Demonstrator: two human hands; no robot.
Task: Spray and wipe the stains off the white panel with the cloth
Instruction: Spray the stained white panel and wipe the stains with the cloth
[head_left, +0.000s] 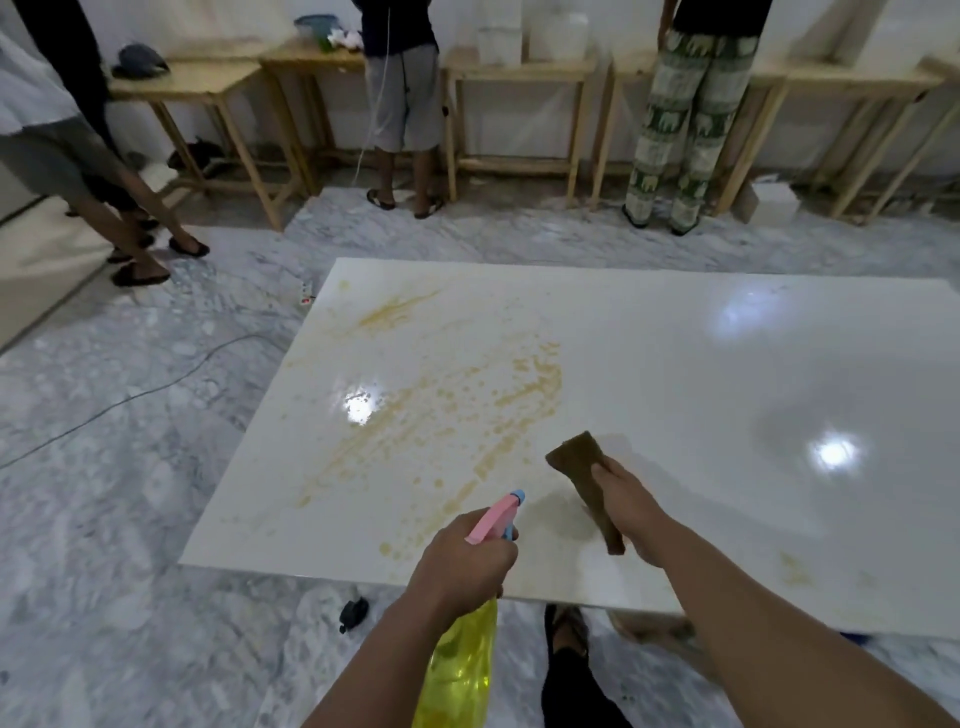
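A large glossy white panel (701, 374) lies flat on the marble floor. Yellow-brown stains (467, 410) spread over its left half, with a smaller patch (795, 569) near the front right edge. My left hand (462, 561) grips a yellow spray bottle (462, 670) by its pink and blue trigger head (496, 517), nozzle pointing at the stained area. My right hand (631, 509) holds a folded brown cloth (579, 460) just above the panel, to the right of the stains.
Several people stand at wooden tables (514, 70) along the back wall, and another person's legs (140, 228) are at the left. A cable (156, 384) and power strip (306, 293) lie on the floor left of the panel. A small dark object (354, 612) sits by the panel's front edge.
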